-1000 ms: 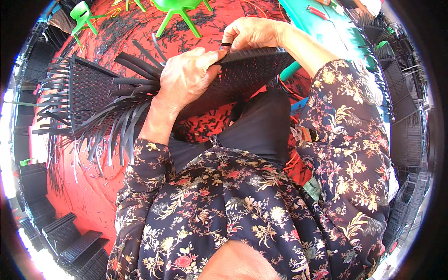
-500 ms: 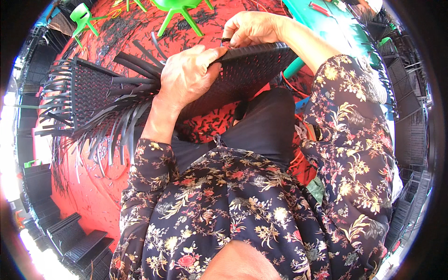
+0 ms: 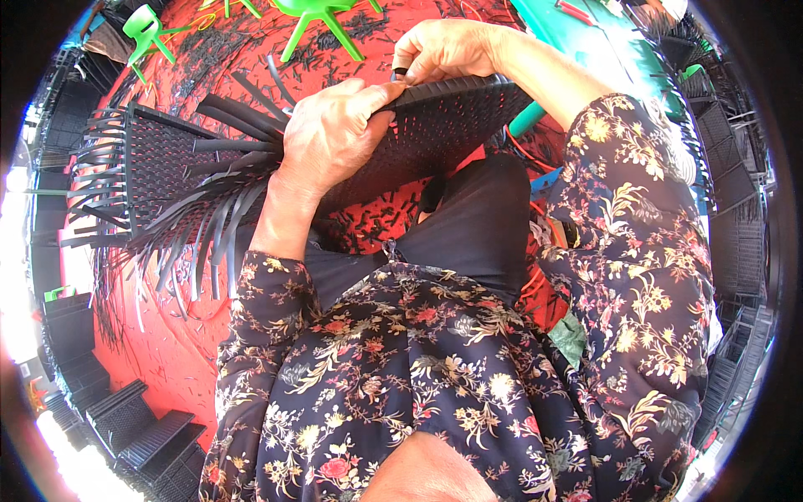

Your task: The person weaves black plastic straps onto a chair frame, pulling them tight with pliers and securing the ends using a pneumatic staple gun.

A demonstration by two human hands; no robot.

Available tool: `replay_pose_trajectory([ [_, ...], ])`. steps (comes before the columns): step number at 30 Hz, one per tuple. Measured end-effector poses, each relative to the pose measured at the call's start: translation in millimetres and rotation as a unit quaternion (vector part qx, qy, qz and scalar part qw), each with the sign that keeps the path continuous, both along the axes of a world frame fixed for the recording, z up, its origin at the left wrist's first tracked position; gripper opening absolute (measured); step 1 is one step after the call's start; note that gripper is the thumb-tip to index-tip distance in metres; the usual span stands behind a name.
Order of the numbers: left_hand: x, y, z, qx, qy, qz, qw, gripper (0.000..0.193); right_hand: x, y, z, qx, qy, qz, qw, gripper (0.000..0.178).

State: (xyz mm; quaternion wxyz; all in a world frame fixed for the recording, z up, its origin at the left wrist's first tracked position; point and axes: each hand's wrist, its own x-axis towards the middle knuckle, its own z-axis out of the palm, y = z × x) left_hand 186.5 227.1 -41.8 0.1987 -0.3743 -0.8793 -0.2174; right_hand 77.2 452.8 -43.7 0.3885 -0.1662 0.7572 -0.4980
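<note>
A black woven panel (image 3: 456, 117) with a wrapped rim lies across my lap, tilted. Loose flat black strips (image 3: 222, 226) fan out from its left part, beyond my wrist. My left hand (image 3: 335, 130) grips the panel's upper rim, thumb and fingers closed around it. Just right of it, at the same rim, my right hand (image 3: 447, 52) pinches a short dark strip end (image 3: 400, 72) between thumb and fingers. The fingertips of both hands nearly meet there. The palm side of my left hand is hidden.
Black cuttings (image 3: 368, 226) litter the red floor covering (image 3: 167, 368). Green plastic stools (image 3: 322, 25) stand at the far side, a turquoise table (image 3: 569, 42) at the far right. Stacked black woven pieces (image 3: 134, 418) lie at the lower left. A person's hand (image 3: 669, 8) shows at the far right edge.
My right hand has shifted slightly left and down along the rim, closer to my left hand. The strip end in its pinch has moved with it.
</note>
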Motion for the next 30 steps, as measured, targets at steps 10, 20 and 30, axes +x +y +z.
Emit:
replay_pose_trajectory([
  [10, 0.6, 0.2, -2.7, 0.014, 0.012, -0.019, 1.000, 0.036, 6.8, 0.4, 8.7, 0.006, -0.012, 0.017, 1.000, 0.020],
  [20, -0.2, 1.4, -2.7, 0.003, 0.007, -0.013, 1.000, 0.034, 18.9, -10.6, 20.8, 0.002, -0.011, 0.028, 1.000, 0.022],
  [30, -0.5, 0.7, -2.2, 0.004, 0.006, -0.015, 1.000, 0.034, 15.2, -13.9, 19.6, 0.005, 0.009, 0.032, 0.999, 0.028],
])
